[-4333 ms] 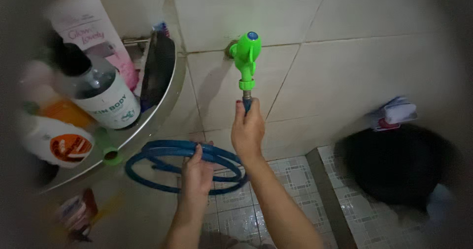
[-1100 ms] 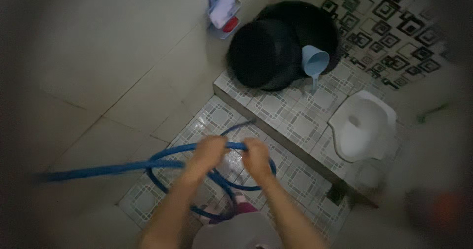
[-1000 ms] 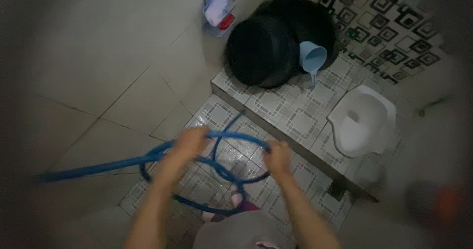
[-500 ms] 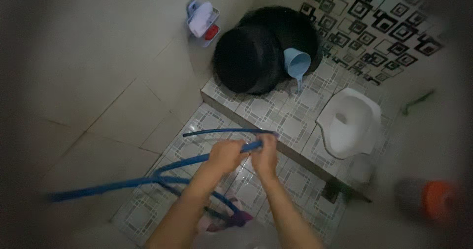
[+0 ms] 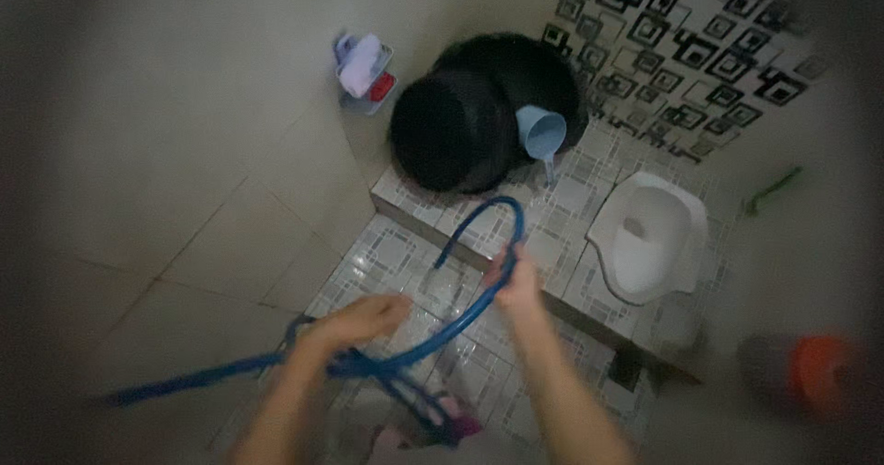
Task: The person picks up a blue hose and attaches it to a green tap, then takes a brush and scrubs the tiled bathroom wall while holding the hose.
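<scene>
Up near the step, the right hand (image 5: 517,281) grips the blue hose (image 5: 460,313), fingers curled around it where it arches far. Nearer left, the left hand (image 5: 354,322) holds a blurred coil, fingers loosely closed. Below lie patterned floor tiles (image 5: 387,253); farther off stand a black bucket (image 5: 451,133) and a white squat toilet (image 5: 649,235).

We look down into a small, dim home bathroom: a white ceramic squat toilet (image 5: 647,235) set in a raised step of patterned grey floor tiles (image 5: 562,216), a large black round water tub (image 5: 479,120) with a pale blue plastic dipper (image 5: 540,133), plain cream wall tiles (image 5: 184,133) alongside.
</scene>
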